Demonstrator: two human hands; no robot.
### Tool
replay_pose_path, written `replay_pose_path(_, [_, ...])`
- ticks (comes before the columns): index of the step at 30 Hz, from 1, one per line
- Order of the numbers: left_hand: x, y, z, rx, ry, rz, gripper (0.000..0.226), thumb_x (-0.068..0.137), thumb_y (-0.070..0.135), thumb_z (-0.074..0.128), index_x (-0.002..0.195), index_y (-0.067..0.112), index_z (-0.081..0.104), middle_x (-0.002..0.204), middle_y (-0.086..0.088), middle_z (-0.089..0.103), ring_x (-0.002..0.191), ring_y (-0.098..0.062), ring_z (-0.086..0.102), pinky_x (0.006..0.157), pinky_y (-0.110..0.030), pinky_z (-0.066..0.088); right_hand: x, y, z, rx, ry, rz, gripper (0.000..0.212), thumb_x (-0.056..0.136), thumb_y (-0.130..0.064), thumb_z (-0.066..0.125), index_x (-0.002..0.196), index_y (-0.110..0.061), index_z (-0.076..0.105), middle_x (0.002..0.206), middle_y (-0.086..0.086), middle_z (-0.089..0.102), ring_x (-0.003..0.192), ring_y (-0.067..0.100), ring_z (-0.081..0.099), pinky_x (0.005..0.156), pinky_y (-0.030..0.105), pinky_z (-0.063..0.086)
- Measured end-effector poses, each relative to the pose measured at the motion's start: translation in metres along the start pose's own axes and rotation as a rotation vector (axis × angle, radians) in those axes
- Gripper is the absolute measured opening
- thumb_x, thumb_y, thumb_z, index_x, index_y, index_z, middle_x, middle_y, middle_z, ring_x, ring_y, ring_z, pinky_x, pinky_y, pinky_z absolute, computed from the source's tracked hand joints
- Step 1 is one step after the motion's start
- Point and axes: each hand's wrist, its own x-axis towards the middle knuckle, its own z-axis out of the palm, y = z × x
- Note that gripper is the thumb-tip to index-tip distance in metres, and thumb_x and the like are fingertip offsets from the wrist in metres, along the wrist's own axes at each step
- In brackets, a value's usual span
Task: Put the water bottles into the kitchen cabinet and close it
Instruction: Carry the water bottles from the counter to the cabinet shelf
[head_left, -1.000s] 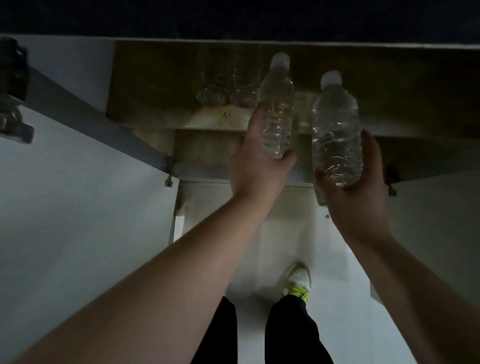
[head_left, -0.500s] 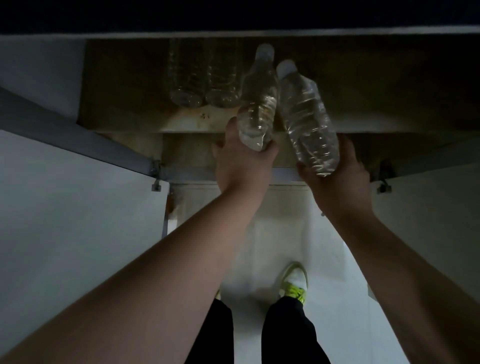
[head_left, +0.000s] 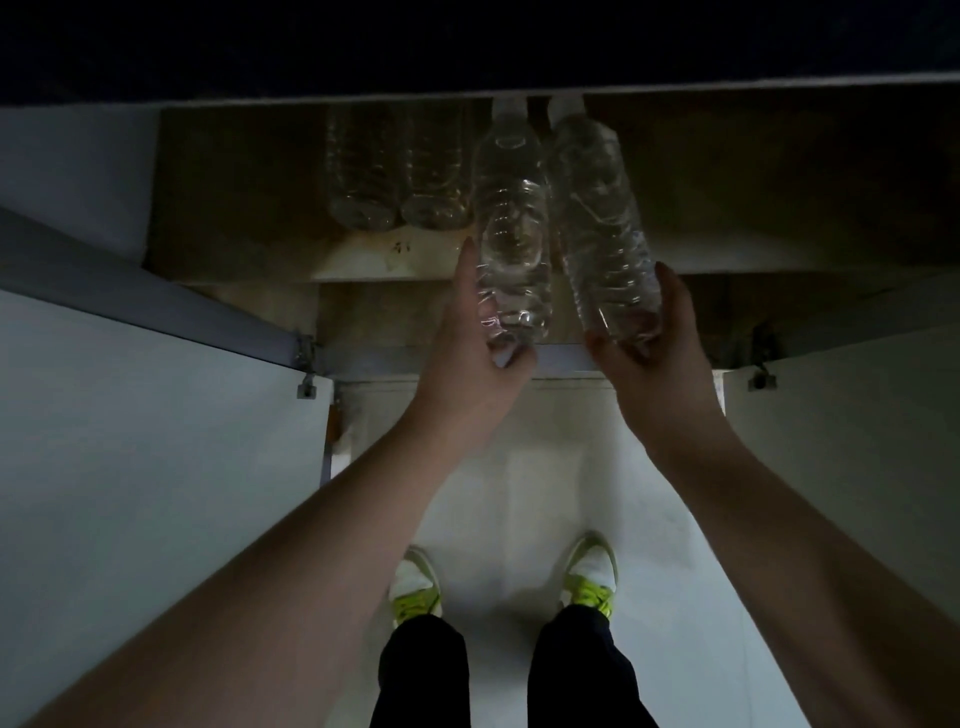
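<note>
Two white cabinet doors (head_left: 130, 441) stand open on a dim kitchen cabinet (head_left: 249, 249), where two water bottles (head_left: 400, 171) already lie on the shelf. Each hand has its grip wrapped round the base of another bottle: the left hand (head_left: 483, 374) holds one (head_left: 511, 228), the right hand (head_left: 660, 358) another (head_left: 602, 223), caps pointing inward, side by side.

Below your grip you have a pale white floor (head_left: 519, 467) in dim light, with white panels (head_left: 130, 467) flanking it left and right and darkness overhead.
</note>
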Motion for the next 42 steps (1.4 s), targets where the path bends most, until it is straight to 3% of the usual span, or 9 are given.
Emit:
replay_pose_path(5, [0.003, -0.003, -0.008, 0.168, 0.087, 0.155, 0.072, 0.094, 0.011, 0.062, 0.151, 0.031, 0.024, 0.14, 0.003, 0.054, 0.117, -0.005, 0.059, 0.094, -0.023, 0.053, 0.003, 0.002, 0.016, -0.015, 0.05, -0.064, 0.075, 0.089, -0.019, 0.068, 0.149, -0.02, 0.023, 0.137, -0.008, 0.053, 0.123, 0.008, 0.055, 0.102, 0.029, 0.048])
replay_pose_path(8, [0.011, -0.003, -0.011, 0.373, 0.203, 0.26, 0.053, 0.092, 0.018, 0.066, 0.14, 0.019, 0.044, 0.135, -0.004, 0.055, 0.111, -0.011, 0.061, 0.086, -0.029, 0.056, 0.006, -0.003, 0.023, -0.08, 0.158, -0.069, 0.069, 0.085, -0.025, 0.073, 0.143, -0.019, 0.034, 0.126, -0.012, 0.055, 0.115, 0.006, 0.056, 0.09, 0.013, 0.047])
replay_pose_path(12, [0.029, 0.006, -0.013, 0.58, 0.3, 0.357, 0.038, 0.085, 0.02, 0.073, 0.119, 0.013, 0.058, 0.123, -0.009, 0.059, 0.096, -0.022, 0.064, 0.069, -0.026, 0.045, 0.018, -0.011, 0.03, -0.228, 0.286, -0.084, 0.07, 0.08, -0.036, 0.077, 0.141, -0.023, 0.045, 0.136, 0.006, 0.039, 0.117, 0.015, 0.047, 0.1, 0.018, 0.038])
replay_pose_path(15, [0.045, 0.009, -0.014, 0.578, 0.331, 0.361, 0.036, 0.084, 0.019, 0.074, 0.115, 0.011, 0.059, 0.113, -0.01, 0.064, 0.092, -0.026, 0.065, 0.067, -0.028, 0.048, 0.028, -0.02, 0.031, -0.226, 0.257, -0.047, 0.071, 0.082, -0.035, 0.074, 0.145, -0.027, 0.041, 0.139, 0.01, 0.034, 0.109, 0.009, 0.043, 0.083, -0.006, 0.029])
replay_pose_path(20, [0.063, 0.015, -0.013, 0.552, 0.325, 0.354, 0.025, 0.087, 0.016, 0.069, 0.108, 0.008, 0.059, 0.096, -0.009, 0.064, 0.084, -0.025, 0.059, 0.063, -0.029, 0.038, 0.046, -0.026, 0.032, -0.311, 0.246, -0.09, 0.072, 0.088, -0.042, 0.067, 0.149, -0.024, 0.034, 0.136, 0.014, 0.039, 0.099, 0.011, 0.042, 0.083, 0.011, 0.032])
replay_pose_path(25, [0.069, 0.016, -0.008, 0.567, 0.352, 0.346, 0.019, 0.089, 0.017, 0.065, 0.104, 0.007, 0.061, 0.092, -0.01, 0.064, 0.079, -0.02, 0.053, 0.064, -0.028, 0.033, 0.058, -0.023, 0.034, -0.369, 0.221, -0.098, 0.071, 0.095, -0.038, 0.058, 0.154, -0.019, 0.022, 0.143, 0.02, 0.034, 0.114, 0.026, 0.052, 0.094, 0.023, 0.041])
replay_pose_path(35, [0.078, 0.021, -0.006, 0.514, 0.384, 0.229, 0.021, 0.092, 0.02, 0.063, 0.111, 0.011, 0.062, 0.104, -0.008, 0.067, 0.092, -0.019, 0.062, 0.067, -0.02, 0.035, 0.091, -0.02, 0.029, -0.488, 0.098, -0.116, 0.081, 0.091, -0.056, 0.053, 0.154, -0.02, 0.017, 0.143, 0.016, 0.042, 0.12, 0.028, 0.048, 0.083, 0.021, 0.03])
replay_pose_path(38, [0.072, 0.017, -0.008, 0.499, 0.411, 0.226, 0.022, 0.092, 0.017, 0.062, 0.113, 0.012, 0.063, 0.103, -0.008, 0.07, 0.09, -0.021, 0.065, 0.067, -0.025, 0.042, 0.09, -0.028, 0.02, -0.453, 0.03, -0.079, 0.072, 0.094, -0.05, 0.053, 0.152, -0.018, 0.024, 0.137, 0.015, 0.048, 0.119, 0.027, 0.05, 0.089, 0.028, 0.043])
replay_pose_path(42, [0.054, 0.007, -0.002, 0.481, 0.38, 0.375, 0.021, 0.091, 0.013, 0.06, 0.11, 0.009, 0.069, 0.092, -0.011, 0.072, 0.08, -0.025, 0.067, 0.064, -0.027, 0.048, 0.074, -0.024, 0.014, -0.167, 0.079, -0.095, 0.038, 0.094, -0.022, 0.058, 0.13, -0.012, 0.051, 0.107, -0.002, 0.064, 0.092, 0.005, 0.062, 0.072, 0.015, 0.049])
